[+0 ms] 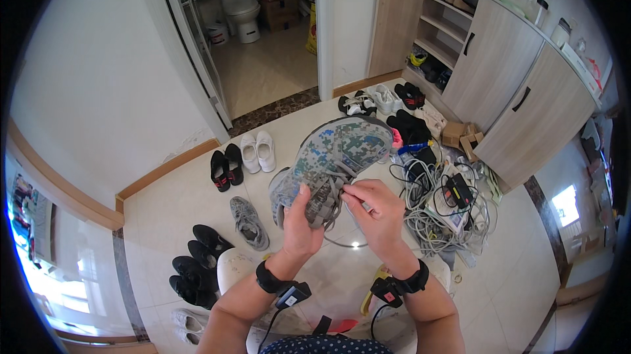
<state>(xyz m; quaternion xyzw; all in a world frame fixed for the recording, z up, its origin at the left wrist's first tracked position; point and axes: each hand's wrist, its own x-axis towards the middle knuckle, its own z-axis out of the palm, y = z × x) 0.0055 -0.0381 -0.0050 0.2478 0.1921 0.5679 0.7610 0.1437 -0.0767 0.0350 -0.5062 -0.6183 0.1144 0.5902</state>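
Head view looks down over a pale tiled floor (197,203) with a wooden shoe cupboard (506,85) at the right, its open shelves holding shoes, and a doorway at the top showing a white toilet (238,0). Spread on the floor to the right lies a tangle of grey and white cables (447,213), and to the left stand pairs of shoes: a white pair (257,151) beside a black pair (225,165), more black shoes (197,262) lower left, and a single grey sneaker (250,222) lying alone. Held up in the middle of the picture, above the floor, is a camouflage sneaker (335,157) in grey, green and blue, its toe pointing up and to the right, its opening turned toward the person. Both forearms rise from the lower edge, each with a black wrist strap, and bend inward so the hands meet at the shoe. The left hand (299,222) stands upright, thumb on the near side, fingers wrapped behind the tongue and heel part, closed around the shoe. The right hand (374,213) lies palm down just beside it, knuckles raised, thumb and forefinger pinched narrowly on a lace (346,191) at the eyelets, the other fingers curled loosely beneath.
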